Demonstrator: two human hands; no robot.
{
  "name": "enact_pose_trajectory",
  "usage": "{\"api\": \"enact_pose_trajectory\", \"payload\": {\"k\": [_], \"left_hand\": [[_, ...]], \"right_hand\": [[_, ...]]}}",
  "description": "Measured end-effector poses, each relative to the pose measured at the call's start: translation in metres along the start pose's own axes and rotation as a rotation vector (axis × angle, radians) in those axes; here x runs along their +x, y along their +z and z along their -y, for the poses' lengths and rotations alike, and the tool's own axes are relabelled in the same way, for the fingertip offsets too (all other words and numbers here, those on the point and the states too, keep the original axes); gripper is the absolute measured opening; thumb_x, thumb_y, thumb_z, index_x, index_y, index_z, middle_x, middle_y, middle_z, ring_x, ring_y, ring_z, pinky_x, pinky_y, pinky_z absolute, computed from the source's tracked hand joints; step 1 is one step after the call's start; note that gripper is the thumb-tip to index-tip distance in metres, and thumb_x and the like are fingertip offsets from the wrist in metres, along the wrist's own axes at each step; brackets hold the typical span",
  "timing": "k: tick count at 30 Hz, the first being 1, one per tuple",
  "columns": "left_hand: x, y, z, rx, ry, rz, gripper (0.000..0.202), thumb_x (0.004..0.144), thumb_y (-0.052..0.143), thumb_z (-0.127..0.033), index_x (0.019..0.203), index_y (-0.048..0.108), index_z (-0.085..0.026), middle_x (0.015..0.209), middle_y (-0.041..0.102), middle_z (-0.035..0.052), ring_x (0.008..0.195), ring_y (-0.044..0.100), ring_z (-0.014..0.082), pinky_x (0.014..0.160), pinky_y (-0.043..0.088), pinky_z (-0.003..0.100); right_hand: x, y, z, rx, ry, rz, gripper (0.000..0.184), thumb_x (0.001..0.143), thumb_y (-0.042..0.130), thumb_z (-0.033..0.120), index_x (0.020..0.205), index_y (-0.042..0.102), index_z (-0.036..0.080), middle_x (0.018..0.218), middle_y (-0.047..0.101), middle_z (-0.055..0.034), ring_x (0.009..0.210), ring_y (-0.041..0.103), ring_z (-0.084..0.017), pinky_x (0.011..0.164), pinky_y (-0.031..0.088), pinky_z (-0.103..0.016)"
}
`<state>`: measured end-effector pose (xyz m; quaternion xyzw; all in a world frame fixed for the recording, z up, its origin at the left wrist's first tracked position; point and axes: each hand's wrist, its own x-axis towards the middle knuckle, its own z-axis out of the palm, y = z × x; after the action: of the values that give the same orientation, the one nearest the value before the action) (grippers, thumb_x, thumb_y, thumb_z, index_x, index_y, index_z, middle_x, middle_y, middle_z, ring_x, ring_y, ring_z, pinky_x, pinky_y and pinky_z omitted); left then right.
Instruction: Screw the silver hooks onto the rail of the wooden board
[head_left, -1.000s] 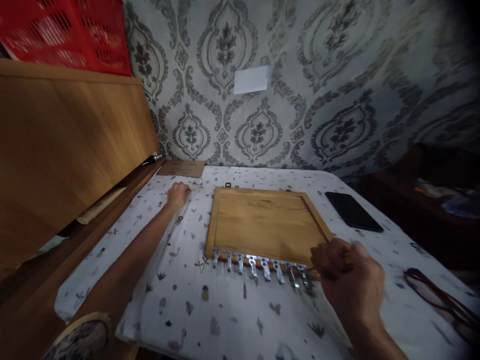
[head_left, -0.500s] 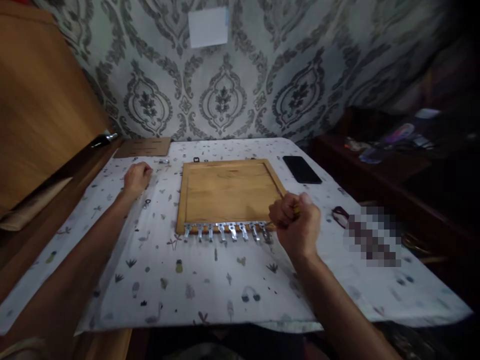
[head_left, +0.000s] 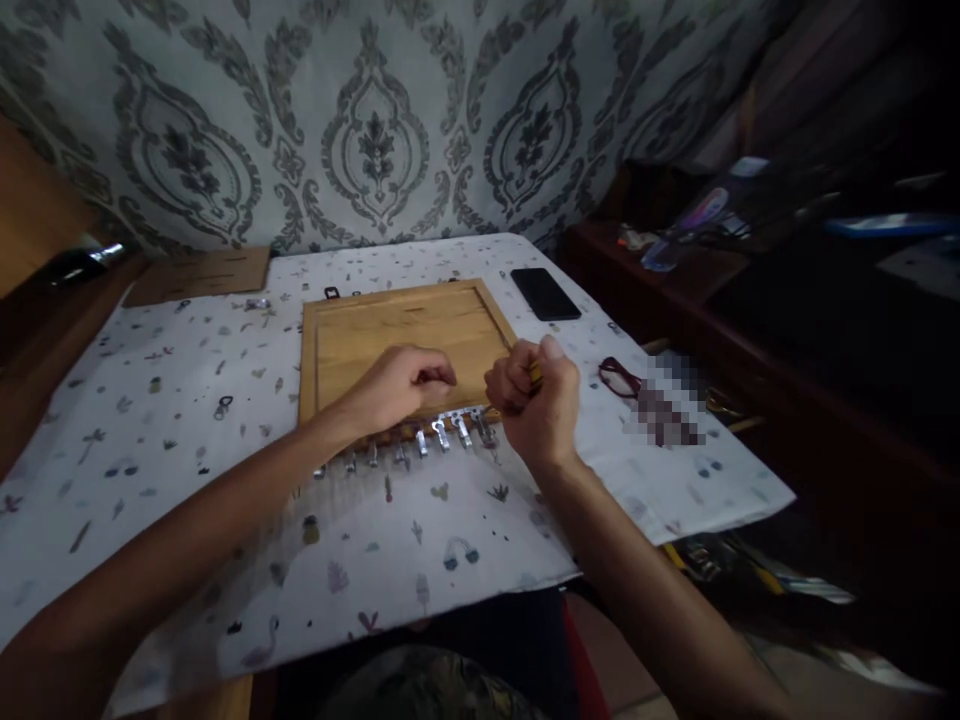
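Note:
A shallow-framed wooden board [head_left: 405,325] lies on the patterned white tablecloth. Along its near edge runs a row of several shiny metal hooks [head_left: 441,433], the left ones partly behind my left wrist. My left hand [head_left: 409,385] is over the board's front part, fingers curled and pressed together; whatever they hold, if anything, is hidden. At the board's right front corner my right hand [head_left: 536,395] is closed in a fist around a tool with a yellow handle [head_left: 535,373]. Most of that tool is covered by the fist, close to the rightmost hook.
A black phone [head_left: 545,294] lies right of the board, with dark red glasses [head_left: 619,378] nearer me. Brown cardboard [head_left: 202,274] and a small clear packet [head_left: 257,304] are at the far left. A dark side table [head_left: 600,245] with a bottle [head_left: 694,215] stands right.
My left hand has moved right, from beside the small items at the left to over the board. The right fist stays at the board's corner. The camera view has turned right and down.

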<state>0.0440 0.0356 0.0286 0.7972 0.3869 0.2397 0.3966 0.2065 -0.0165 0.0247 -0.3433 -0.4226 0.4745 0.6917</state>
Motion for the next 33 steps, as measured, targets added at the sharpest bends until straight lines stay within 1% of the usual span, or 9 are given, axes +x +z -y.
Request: {"api": "enact_pose_trajectory", "payload": {"k": [2, 4, 7, 13, 17, 24, 29, 33], "left_hand": [[0.011, 0.014, -0.003, 0.037, 0.013, 0.035, 0.011, 0.08, 0.063, -0.015, 0.084, 0.073, -0.016, 0.082, 0.075, 0.0017, 0.077, 0.066, 0.0152, 0.07, 0.048, 0.025], [0.019, 0.022, -0.004, 0.086, 0.011, 0.074, 0.011, 0.08, 0.062, -0.013, 0.081, 0.072, -0.016, 0.077, 0.073, 0.0011, 0.074, 0.064, 0.0149, 0.067, 0.046, 0.025], [0.026, 0.028, -0.002, 0.125, 0.01, 0.129, 0.01, 0.079, 0.062, -0.013, 0.079, 0.072, -0.016, 0.076, 0.072, 0.0014, 0.073, 0.063, 0.0157, 0.067, 0.045, 0.026], [0.028, 0.037, 0.008, 0.02, 0.012, 0.122, 0.007, 0.078, 0.064, -0.014, 0.078, 0.07, -0.017, 0.079, 0.073, 0.0018, 0.077, 0.066, 0.0177, 0.071, 0.051, 0.027], [0.028, 0.041, 0.014, -0.033, 0.008, 0.131, 0.004, 0.077, 0.066, -0.016, 0.078, 0.07, -0.017, 0.077, 0.073, 0.0016, 0.077, 0.067, 0.0186, 0.071, 0.052, 0.027], [0.029, 0.044, 0.019, -0.088, -0.014, 0.151, 0.005, 0.079, 0.065, -0.016, 0.076, 0.068, -0.016, 0.075, 0.072, 0.0014, 0.072, 0.066, 0.0164, 0.07, 0.052, 0.027], [0.033, 0.042, 0.02, -0.122, -0.034, 0.192, 0.005, 0.079, 0.066, -0.018, 0.077, 0.069, -0.016, 0.076, 0.072, 0.0017, 0.073, 0.066, 0.0159, 0.069, 0.052, 0.027], [0.035, 0.038, 0.017, -0.131, -0.042, 0.224, 0.004, 0.077, 0.066, -0.016, 0.076, 0.069, -0.016, 0.073, 0.071, 0.001, 0.072, 0.065, 0.0155, 0.069, 0.05, 0.027]], "right_hand": [[0.0, 0.0, 0.0, -0.002, 0.002, -0.006, 0.067, 0.075, 0.07, 0.069, 0.048, 0.029, 0.024, 0.043, 0.02, 0.009, 0.039, 0.014, -0.007, 0.039, 0.011, -0.026], [0.001, 0.001, 0.001, -0.007, -0.003, -0.016, 0.067, 0.072, 0.071, 0.07, 0.047, 0.029, 0.024, 0.043, 0.02, 0.0087, 0.039, 0.015, -0.007, 0.039, 0.012, -0.026], [0.001, 0.002, 0.003, -0.024, -0.025, -0.017, 0.068, 0.074, 0.069, 0.072, 0.045, 0.03, 0.024, 0.042, 0.021, 0.0081, 0.039, 0.016, -0.007, 0.039, 0.014, -0.026], [0.0, 0.002, 0.004, -0.025, -0.041, -0.008, 0.07, 0.074, 0.068, 0.074, 0.044, 0.03, 0.024, 0.042, 0.022, 0.0078, 0.039, 0.018, -0.007, 0.04, 0.016, -0.027], [0.0, 0.0, 0.003, -0.052, -0.054, -0.012, 0.07, 0.076, 0.065, 0.077, 0.045, 0.03, 0.024, 0.042, 0.022, 0.0077, 0.039, 0.018, -0.008, 0.039, 0.015, -0.027], [0.0, -0.002, 0.0, -0.025, -0.071, 0.013, 0.066, 0.08, 0.066, 0.071, 0.049, 0.029, 0.024, 0.044, 0.022, 0.0089, 0.04, 0.018, -0.007, 0.039, 0.016, -0.026], [0.001, -0.001, 0.002, -0.021, -0.075, 0.036, 0.068, 0.081, 0.064, 0.073, 0.049, 0.029, 0.025, 0.044, 0.021, 0.0093, 0.039, 0.017, -0.006, 0.039, 0.015, -0.026], [0.001, 0.0, 0.003, -0.006, -0.071, 0.024, 0.07, 0.078, 0.067, 0.073, 0.047, 0.029, 0.024, 0.043, 0.021, 0.0091, 0.038, 0.018, -0.006, 0.039, 0.014, -0.026]]}}
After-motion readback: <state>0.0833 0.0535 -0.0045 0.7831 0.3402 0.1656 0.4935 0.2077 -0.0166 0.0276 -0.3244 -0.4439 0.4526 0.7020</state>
